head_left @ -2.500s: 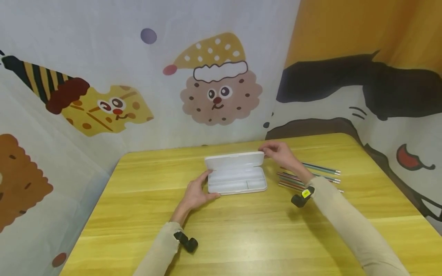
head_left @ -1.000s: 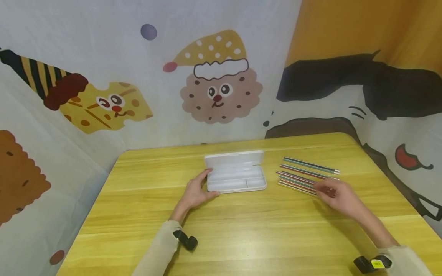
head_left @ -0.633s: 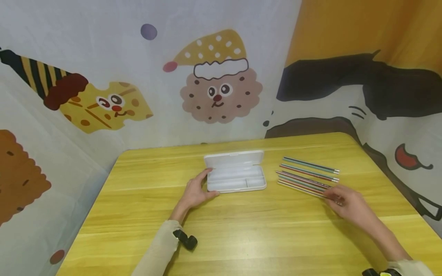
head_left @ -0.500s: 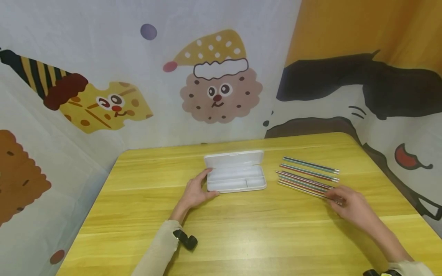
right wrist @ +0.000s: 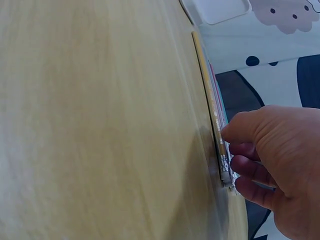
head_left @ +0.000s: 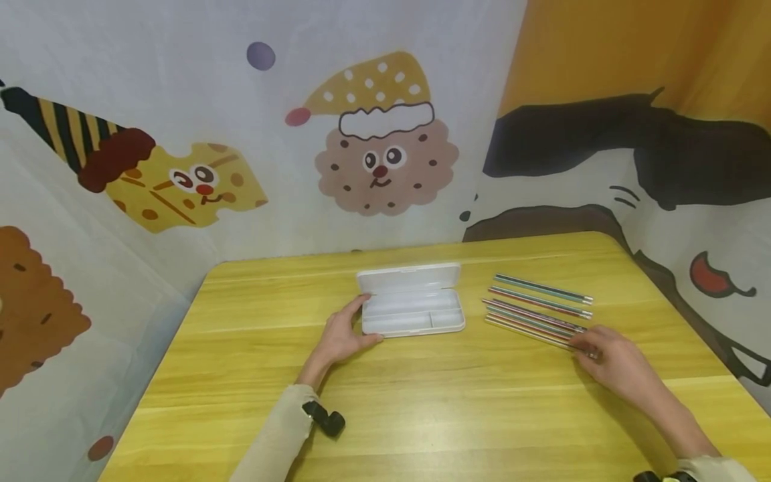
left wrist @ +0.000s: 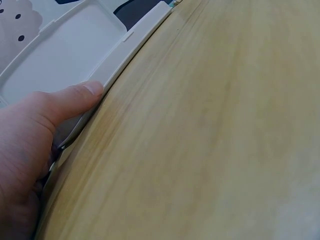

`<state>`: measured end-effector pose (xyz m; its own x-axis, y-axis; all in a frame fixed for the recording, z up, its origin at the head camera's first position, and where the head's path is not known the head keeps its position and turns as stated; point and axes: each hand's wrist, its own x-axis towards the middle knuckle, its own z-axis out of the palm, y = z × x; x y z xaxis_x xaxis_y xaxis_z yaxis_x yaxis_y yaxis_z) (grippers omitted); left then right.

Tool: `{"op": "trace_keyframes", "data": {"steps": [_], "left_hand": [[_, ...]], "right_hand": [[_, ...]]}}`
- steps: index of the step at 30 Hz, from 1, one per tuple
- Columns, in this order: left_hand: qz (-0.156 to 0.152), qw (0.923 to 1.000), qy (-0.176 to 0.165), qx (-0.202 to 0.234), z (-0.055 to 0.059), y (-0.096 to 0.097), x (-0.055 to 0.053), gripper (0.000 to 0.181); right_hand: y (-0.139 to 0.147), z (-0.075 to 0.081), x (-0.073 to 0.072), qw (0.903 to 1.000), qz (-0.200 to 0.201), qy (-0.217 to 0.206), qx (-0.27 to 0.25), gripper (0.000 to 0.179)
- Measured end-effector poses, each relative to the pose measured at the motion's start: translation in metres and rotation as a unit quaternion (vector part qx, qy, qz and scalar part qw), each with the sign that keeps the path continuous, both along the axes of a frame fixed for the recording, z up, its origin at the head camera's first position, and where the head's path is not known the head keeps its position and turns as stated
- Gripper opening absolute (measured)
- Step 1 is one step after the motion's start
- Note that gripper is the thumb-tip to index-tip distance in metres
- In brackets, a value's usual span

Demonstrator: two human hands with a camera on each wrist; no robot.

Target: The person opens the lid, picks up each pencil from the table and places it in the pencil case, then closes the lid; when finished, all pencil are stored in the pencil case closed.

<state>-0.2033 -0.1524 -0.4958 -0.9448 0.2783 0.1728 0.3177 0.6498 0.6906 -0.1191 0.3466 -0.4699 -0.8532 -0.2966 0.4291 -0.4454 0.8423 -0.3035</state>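
One white case [head_left: 397, 308] is gripped by the left hand [head_left: 339, 339]; the curled right hand [head_left: 616, 359] touches pencils [head_left: 533, 319], its hold unclear.

We are facing a table [head_left: 421, 415] with a backdrop [head_left: 289, 231] rising behind it. On the table's rear half, an open pencil case [head_left: 415, 333] is lying, its lid [head_left: 409, 278] standing behind its compartments. We are resting the left hand [head_left: 340, 338] at the case's left end. To its right, pencils [head_left: 530, 314] are lying in rows; we are holding the right hand [head_left: 611, 358] at the front rows' right ends.
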Motion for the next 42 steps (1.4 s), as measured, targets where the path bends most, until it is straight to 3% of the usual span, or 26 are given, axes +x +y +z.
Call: {"op": "trace_keyframes", "data": {"steps": [13,21,33,42], "left_hand": [[0.003,1.0,-0.007,0.003,-0.001,0.0,0.001,0.09],[0.002,1.0,-0.007,0.003,0.0,0.001,0.001,0.091],[0.005,1.0,-0.001,-0.004,-0.001,0.0,0.001,0.09],[0.002,1.0,0.001,-0.003,-0.001,0.0,0.001,0.09]], "right_hand": [[-0.003,0.001,-0.002,0.9986,-0.004,-0.03,0.044,0.023],[-0.004,0.001,-0.003,0.9979,0.009,-0.014,0.063,0.021],[-0.002,-0.001,-0.005,0.9987,0.026,-0.012,0.042,0.024],[-0.012,0.01,-0.014,0.9982,0.054,0.005,0.026,0.028]]}}
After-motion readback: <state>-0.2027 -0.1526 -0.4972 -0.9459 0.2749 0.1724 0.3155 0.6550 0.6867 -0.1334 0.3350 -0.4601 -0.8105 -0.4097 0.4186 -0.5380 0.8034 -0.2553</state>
